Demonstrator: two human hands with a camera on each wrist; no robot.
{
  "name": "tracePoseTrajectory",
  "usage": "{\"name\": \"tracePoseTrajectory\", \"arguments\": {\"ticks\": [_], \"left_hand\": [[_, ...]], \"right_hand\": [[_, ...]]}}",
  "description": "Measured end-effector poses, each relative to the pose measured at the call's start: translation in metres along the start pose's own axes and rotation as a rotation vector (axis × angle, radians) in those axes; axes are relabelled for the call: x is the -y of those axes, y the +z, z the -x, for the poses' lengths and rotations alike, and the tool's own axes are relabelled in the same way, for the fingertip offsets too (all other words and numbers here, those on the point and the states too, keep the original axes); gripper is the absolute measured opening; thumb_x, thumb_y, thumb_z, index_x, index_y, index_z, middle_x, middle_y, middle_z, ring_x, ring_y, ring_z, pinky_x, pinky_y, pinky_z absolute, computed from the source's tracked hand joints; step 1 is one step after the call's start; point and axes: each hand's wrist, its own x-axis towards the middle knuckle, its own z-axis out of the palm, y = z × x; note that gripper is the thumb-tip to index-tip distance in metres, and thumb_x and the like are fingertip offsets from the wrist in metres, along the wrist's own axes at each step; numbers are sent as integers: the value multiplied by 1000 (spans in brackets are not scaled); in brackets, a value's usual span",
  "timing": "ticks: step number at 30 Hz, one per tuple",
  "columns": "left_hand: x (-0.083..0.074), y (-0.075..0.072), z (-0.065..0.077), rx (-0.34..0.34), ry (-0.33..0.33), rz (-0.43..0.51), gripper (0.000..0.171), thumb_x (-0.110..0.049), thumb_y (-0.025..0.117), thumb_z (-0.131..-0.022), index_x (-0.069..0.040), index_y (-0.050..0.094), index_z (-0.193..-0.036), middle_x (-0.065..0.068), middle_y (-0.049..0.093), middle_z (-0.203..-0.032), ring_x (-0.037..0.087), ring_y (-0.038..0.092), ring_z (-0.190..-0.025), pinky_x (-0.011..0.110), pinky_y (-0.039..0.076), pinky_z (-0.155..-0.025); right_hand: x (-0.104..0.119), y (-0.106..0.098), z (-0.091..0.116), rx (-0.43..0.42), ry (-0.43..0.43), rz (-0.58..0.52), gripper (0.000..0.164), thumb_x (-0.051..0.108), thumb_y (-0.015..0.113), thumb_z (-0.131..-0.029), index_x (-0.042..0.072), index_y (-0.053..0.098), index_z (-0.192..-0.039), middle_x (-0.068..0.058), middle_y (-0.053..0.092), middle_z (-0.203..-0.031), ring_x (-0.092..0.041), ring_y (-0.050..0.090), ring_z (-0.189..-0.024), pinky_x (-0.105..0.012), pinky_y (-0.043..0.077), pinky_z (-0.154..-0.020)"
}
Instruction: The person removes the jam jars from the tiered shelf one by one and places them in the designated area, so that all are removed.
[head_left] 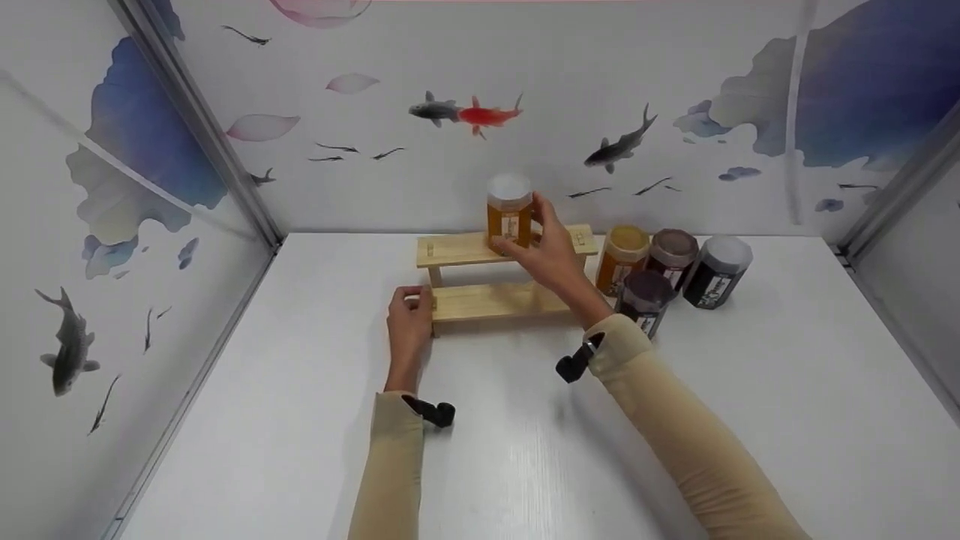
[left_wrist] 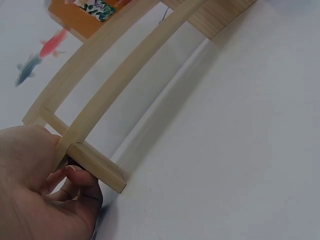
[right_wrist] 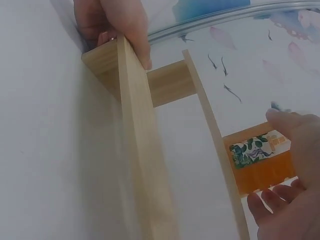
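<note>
A two-tier wooden rack (head_left: 487, 302) stands on the white table against the back wall. On its upper tier is an orange jar (head_left: 509, 211) with a whitish lid, upright, near the middle. My right hand (head_left: 553, 251) holds this jar from the right, thumb on the near side. In the right wrist view the jar (right_wrist: 262, 172) shows a floral label, with thumb and fingers on opposite sides of it. My left hand (head_left: 409, 322) grips the left end of the lower tier. Seen from the left wrist, its fingers curl under the wooden end piece (left_wrist: 97, 167).
Right of the rack several jars stand close together: an orange jar (head_left: 624, 251), a dark red jar (head_left: 673, 255), a black jar (head_left: 718, 274) with a grey lid, and a dark jar (head_left: 645, 292) partly behind my right forearm. Printed walls (head_left: 480, 60) bound the table's back and sides.
</note>
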Motion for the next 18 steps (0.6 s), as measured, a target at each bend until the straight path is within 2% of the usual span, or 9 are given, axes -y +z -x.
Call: {"name": "tracePoseTrajectory", "arguments": {"ticks": [7,13,18], "left_hand": [[-1,1,1,-6,1,-1,34,-39,58,-112,-10,65,-129,12,72,-110,21,66,-89,29,52,-70],[-1,2,0,-9,16,5,33,-38,58,-112,-11,66,-129,11,73,-109,20,66,-89,27,51,-70],[0,0,0,-15,10,9,33,-38,59,-112,-10,66,-129,11,73,-108,19,66,-88,28,51,-68]], "right_hand": [[-5,9,-1,-63,22,3,87,32,86,-96,13,37,-165,-12,57,-157,-29,54,-147,-47,46,-122],[-7,7,1,-111,5,-9,82,32,89,-93,10,46,-159,-12,62,-152,-29,60,-142,-46,50,-119],[-7,3,6,-116,6,-22,77,30,91,-91,11,52,-154,-10,63,-151,-27,61,-141,-43,52,-117]]}}
